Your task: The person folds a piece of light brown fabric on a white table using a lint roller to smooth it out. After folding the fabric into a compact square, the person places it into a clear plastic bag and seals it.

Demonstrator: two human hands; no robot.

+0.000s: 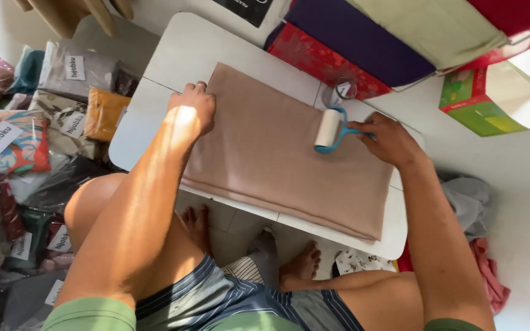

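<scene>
A folded beige cloth (277, 153) lies flat on a small white table (179, 49). My left hand (191, 110) presses down on the cloth's left edge, fingers curled. My right hand (387, 138) grips the blue handle of a lint roller (329, 129), whose white roll rests on the cloth near its far right part.
A clear tape roll (343, 90) sits at the table's far edge. Purple, red and pale green fabrics (363, 43) are stacked beyond. Bagged folded cloths (44, 110) pile up on the left. A green box (480, 104) stands at right. My legs and feet are under the table.
</scene>
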